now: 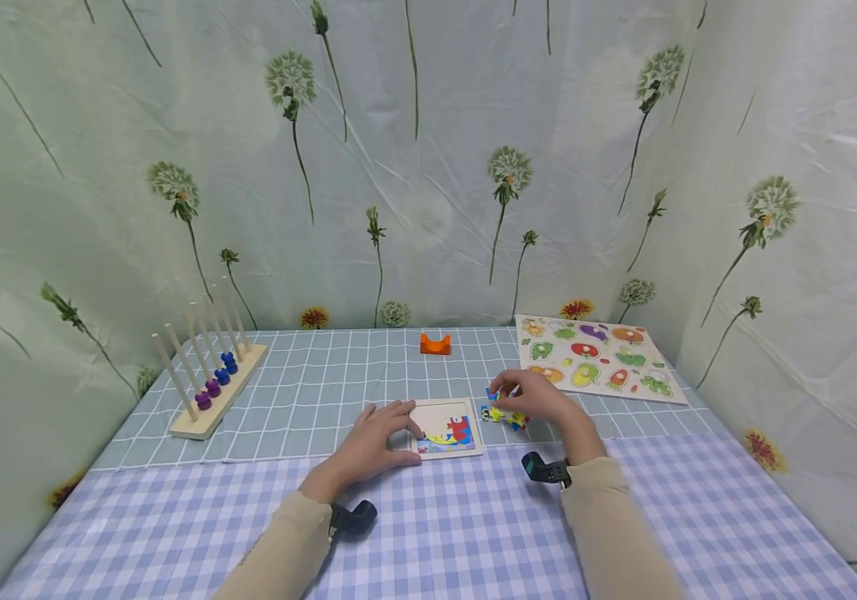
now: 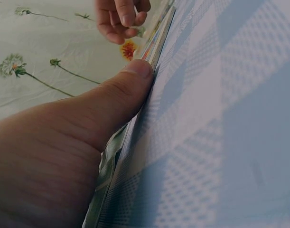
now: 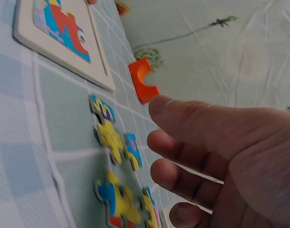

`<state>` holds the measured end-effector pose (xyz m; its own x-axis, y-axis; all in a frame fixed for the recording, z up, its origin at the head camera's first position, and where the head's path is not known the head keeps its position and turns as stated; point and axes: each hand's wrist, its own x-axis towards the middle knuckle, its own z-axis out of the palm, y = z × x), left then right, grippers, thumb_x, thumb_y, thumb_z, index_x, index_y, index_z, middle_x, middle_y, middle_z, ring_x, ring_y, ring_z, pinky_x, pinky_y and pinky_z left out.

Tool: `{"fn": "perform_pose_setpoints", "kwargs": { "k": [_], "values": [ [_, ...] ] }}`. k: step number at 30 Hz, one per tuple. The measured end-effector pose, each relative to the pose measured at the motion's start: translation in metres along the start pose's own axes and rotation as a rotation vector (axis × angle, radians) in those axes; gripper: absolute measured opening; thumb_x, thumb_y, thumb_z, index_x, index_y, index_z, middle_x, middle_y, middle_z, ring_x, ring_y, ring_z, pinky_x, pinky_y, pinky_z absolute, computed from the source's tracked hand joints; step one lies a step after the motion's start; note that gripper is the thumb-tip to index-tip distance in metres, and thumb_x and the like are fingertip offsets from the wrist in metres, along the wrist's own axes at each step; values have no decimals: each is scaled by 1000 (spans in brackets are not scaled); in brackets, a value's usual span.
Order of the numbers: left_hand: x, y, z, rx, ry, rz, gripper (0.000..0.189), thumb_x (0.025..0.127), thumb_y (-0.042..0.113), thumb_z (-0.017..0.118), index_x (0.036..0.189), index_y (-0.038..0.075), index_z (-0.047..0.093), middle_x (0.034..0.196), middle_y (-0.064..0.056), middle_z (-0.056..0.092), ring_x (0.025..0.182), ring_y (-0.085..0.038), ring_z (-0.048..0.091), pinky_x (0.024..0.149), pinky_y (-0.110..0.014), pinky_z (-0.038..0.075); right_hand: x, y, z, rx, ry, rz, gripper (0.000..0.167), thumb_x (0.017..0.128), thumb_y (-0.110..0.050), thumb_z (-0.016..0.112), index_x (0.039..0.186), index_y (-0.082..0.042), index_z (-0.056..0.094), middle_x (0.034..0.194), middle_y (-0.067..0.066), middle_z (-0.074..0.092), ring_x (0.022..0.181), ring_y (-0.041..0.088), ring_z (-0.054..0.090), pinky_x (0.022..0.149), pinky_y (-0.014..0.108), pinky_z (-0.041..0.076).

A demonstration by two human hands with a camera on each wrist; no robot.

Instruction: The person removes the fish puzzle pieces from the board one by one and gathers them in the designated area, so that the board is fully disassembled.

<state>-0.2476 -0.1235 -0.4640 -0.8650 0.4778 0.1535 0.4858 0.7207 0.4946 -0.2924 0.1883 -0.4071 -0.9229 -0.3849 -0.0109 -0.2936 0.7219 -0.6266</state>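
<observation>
A wooden puzzle tray (image 1: 453, 455) lies flat with several red, yellow and blue pieces (image 1: 461, 431) fitted along its lower and right part; bare wood shows in the rest. At its left side rests my left hand (image 1: 368, 442), fingers spread at the upper left edge and thumb by the lower left corner. Over loose jigsaw pieces (image 3: 110, 137) to the right of the tray hovers my right hand (image 1: 537, 396), fingers loosely bent. In the right wrist view nothing shows between its thumb and fingers. The head view has that hand hiding some pieces.
An orange arch-shaped block (image 1: 435, 345) stands behind the tray. At the back right lies a vegetable picture board (image 1: 571, 350). On the left is a wooden peg stand (image 1: 207, 425) with upright rods and several purple and blue beads. A printed curtain (image 1: 428, 167) hangs behind the table.
</observation>
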Motion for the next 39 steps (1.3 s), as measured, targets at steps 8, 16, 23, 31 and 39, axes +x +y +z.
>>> {"fn": "perform_pose_setpoints", "kwargs": {
  "k": [8,16,23,31,39],
  "values": [
    [0,-1,0,1,1,5,30,82,44,80,106,28,71,156,-6,46,150,-30,35,122,-67,13,7,-13,16,-3,-56,-5,21,90,-16,73,110,-14,69,92,0,65,80,16,55,68,27,48],
    [-2,1,-2,-5,-10,3,31,81,44,80,105,28,71,156,-5,47,150,-31,36,122,-67,12,14,-26,31,-29,-116,-63,23,88,-14,76,110,-16,71,90,-1,65,83,14,58,75,25,51],
    [-2,1,-1,2,-2,5,30,81,46,79,105,29,70,156,-4,47,149,-30,36,122,-67,13,15,-33,43,-79,-124,-60,25,84,-14,80,108,-20,73,95,-3,63,83,14,55,76,27,49],
    [-1,1,0,2,6,5,29,81,45,80,104,30,70,155,-4,47,149,-31,37,121,-68,14,13,-39,47,-102,-125,-23,20,84,-13,80,101,-22,73,94,-3,60,85,16,54,78,30,49],
    [-1,2,0,-2,9,-1,29,81,45,80,104,30,70,155,-4,48,149,-31,37,121,-68,13,13,-38,46,-94,-150,-39,18,87,-13,77,103,-20,70,99,0,60,87,16,54,81,31,50]
  ]
}}
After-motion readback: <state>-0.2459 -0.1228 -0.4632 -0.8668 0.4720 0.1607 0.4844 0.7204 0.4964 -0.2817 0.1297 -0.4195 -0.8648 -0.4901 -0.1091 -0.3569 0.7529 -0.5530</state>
